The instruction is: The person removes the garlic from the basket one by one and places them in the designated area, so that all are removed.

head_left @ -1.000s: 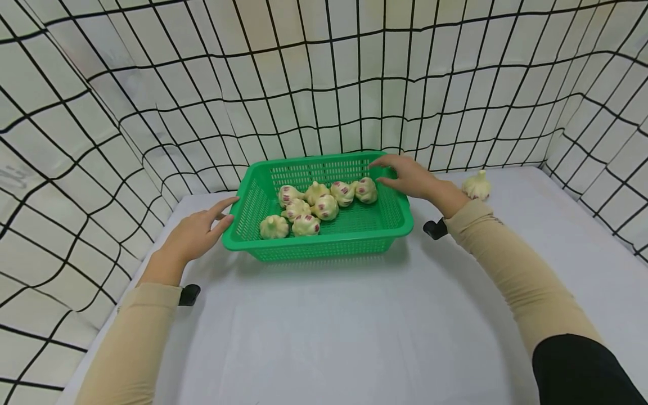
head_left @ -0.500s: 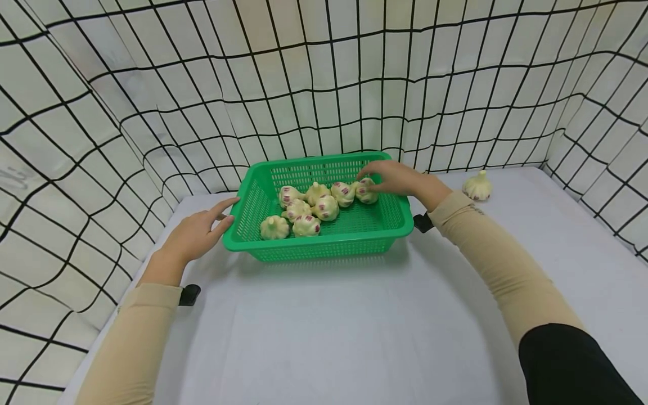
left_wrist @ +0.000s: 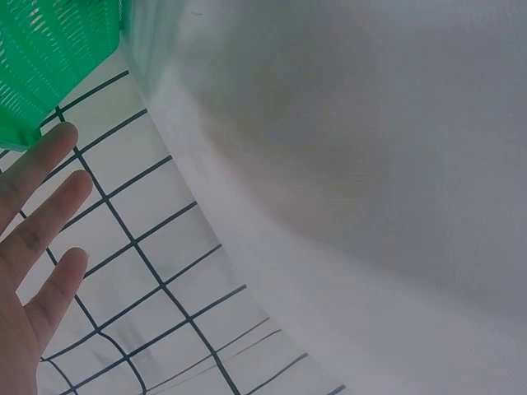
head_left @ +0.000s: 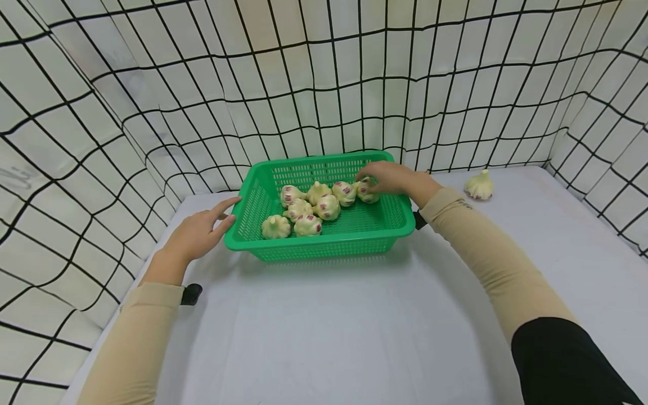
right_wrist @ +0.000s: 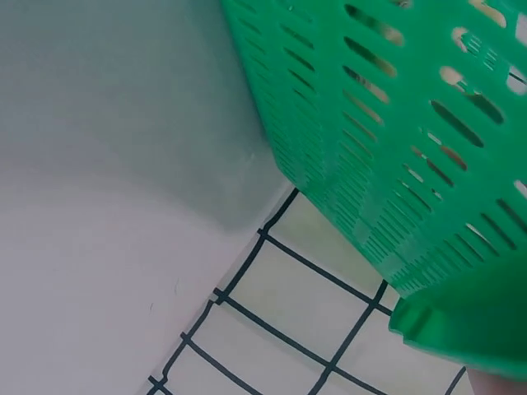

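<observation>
A green slotted plastic basket [head_left: 324,243] holds several garlic bulbs with purple marks, clustered towards its left and back. My right hand [head_left: 392,179] reaches over the basket's right rim, thumb and fingers curled round the rightmost garlic bulb [head_left: 364,197], which sits on the basket floor and is partly covered. In the right wrist view the basket wall [right_wrist: 354,140] hides most of that hand. At the basket's left end, my left hand [head_left: 197,233] has its fingers extended at the rim. The left wrist view shows these spread fingers [left_wrist: 49,210] beside the basket's corner.
A single garlic bulb [head_left: 479,185] lies on the white tabletop [head_left: 324,320] to the right of the basket. Black netting [head_left: 334,90] over pale walls borders the table at the back and both sides.
My right hand has moved left and inward from the basket's right side onto the rightmost garlic bulb, its fingers closing round it. The left hand has stayed at the rim.
</observation>
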`<state>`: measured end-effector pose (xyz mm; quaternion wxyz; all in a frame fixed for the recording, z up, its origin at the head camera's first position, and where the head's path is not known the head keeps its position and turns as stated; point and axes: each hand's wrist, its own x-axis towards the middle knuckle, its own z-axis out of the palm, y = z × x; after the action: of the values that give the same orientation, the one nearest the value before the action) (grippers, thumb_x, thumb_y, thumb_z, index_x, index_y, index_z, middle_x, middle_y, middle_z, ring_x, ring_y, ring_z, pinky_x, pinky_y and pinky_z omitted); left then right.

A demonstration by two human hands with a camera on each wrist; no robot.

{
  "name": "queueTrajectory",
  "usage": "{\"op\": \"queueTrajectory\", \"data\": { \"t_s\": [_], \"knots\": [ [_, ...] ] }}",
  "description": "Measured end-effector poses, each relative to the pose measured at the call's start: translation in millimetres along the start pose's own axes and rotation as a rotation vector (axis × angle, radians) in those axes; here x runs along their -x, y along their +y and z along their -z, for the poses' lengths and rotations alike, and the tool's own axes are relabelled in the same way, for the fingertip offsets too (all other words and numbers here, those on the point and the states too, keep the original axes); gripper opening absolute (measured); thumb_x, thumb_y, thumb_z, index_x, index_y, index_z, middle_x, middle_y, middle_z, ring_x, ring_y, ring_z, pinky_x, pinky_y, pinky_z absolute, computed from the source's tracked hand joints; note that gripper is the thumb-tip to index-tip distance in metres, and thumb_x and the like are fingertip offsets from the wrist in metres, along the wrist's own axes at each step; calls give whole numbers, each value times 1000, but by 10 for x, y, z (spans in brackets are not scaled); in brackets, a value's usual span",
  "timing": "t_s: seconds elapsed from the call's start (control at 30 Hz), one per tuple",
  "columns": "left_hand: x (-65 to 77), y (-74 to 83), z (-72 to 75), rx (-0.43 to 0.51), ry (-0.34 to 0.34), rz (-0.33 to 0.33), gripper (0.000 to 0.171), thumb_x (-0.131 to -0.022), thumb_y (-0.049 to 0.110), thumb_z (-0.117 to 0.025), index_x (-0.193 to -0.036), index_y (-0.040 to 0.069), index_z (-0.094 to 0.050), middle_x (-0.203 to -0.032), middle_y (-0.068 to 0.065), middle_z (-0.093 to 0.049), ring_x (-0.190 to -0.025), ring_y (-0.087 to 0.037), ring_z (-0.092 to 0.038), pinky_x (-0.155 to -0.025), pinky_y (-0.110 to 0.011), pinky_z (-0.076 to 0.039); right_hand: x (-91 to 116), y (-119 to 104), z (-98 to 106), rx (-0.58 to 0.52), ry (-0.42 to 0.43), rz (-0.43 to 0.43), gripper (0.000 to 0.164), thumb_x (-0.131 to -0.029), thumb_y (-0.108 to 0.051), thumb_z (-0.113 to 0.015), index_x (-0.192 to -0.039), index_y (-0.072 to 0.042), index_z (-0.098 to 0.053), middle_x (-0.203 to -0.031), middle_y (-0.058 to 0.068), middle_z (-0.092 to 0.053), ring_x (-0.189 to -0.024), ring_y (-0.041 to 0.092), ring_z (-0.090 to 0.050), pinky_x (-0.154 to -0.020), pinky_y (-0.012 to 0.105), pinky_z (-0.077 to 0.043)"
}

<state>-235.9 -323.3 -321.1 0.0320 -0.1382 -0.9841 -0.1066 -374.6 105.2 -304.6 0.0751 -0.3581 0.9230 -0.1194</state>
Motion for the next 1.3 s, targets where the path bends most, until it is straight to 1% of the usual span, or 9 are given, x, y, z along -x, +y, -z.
{"op": "queueTrajectory", "data": {
  "t_s": [0.17, 0.4, 0.5, 0.6, 0.8, 1.0, 1.07, 1.3],
  "knots": [
    [5, -6, 1, 0, 3, 1, 61, -111, 51, -29, -162, 18, -27, -136, -28, -60, -122, -54, -54, -96, -69, -44, -54, -19, -18, 43, -5, -34, 42, -100, -17, -69, -140, -6, -62, -145, 16, -55, -132, 34, -53, -107, 51, -45],
    [8, -9, -9, 6, 1, -4, 61, -111, 51, -30, -162, 18, -27, -137, -28, -60, -123, -54, -54, -97, -69, -43, -91, -64, -45, 125, -56, -102, 42, -105, -24, -62, -145, -10, -58, -149, 16, -52, -135, 35, -50, -108, 53, -42],
    [8, -12, -9, 4, 2, -3, 61, -111, 51, -29, -163, 19, -27, -137, -28, -60, -121, -55, -55, -97, -70, -43, -97, -73, -53, 153, -64, -107, 43, -105, -24, -62, -146, -11, -57, -150, 16, -51, -137, 37, -48, -109, 54, -42],
    [4, -17, -8, 4, 1, 0, 61, -111, 51, -29, -163, 19, -26, -137, -28, -60, -121, -55, -55, -97, -70, -42, -97, -81, -53, 174, -66, -99, 43, -104, -23, -63, -145, -10, -58, -147, 16, -54, -135, 37, -49, -107, 54, -44],
    [1, -25, -14, 12, 2, -1, 61, -111, 51, -30, -163, 19, -27, -137, -28, -60, -121, -54, -55, -97, -69, -43, -94, -77, -57, 180, -65, -95, 41, -101, -22, -67, -141, -10, -61, -140, 14, -58, -128, 36, -55, -100, 53, -48],
    [2, -17, -5, 11, -3, 1, 61, -111, 51, -30, -163, 19, -26, -137, -27, -60, -122, -53, -55, -97, -69, -43, -87, -58, -63, 147, -56, -78, 32, -100, -23, -70, -130, -12, -66, -130, 10, -60, -111, 30, -59, -90, 47, -51],
    [1, -15, -5, 14, -4, 2, 61, -111, 51, -30, -163, 19, -26, -137, -27, -60, -122, -53, -55, -97, -69, -44, -77, -61, -57, 139, -59, -75, 31, -99, -21, -72, -128, -13, -67, -128, 9, -61, -108, 29, -58, -89, 46, -51],
    [5, -25, -15, 17, -4, 2, 61, -111, 52, -29, -163, 20, -26, -138, -28, -60, -122, -54, -55, -96, -69, -43, -70, -92, -47, 139, -94, -84, 39, -93, -16, -79, -128, -13, -64, -126, 10, -65, -109, 29, -60, -89, 46, -52]
  ]
}}
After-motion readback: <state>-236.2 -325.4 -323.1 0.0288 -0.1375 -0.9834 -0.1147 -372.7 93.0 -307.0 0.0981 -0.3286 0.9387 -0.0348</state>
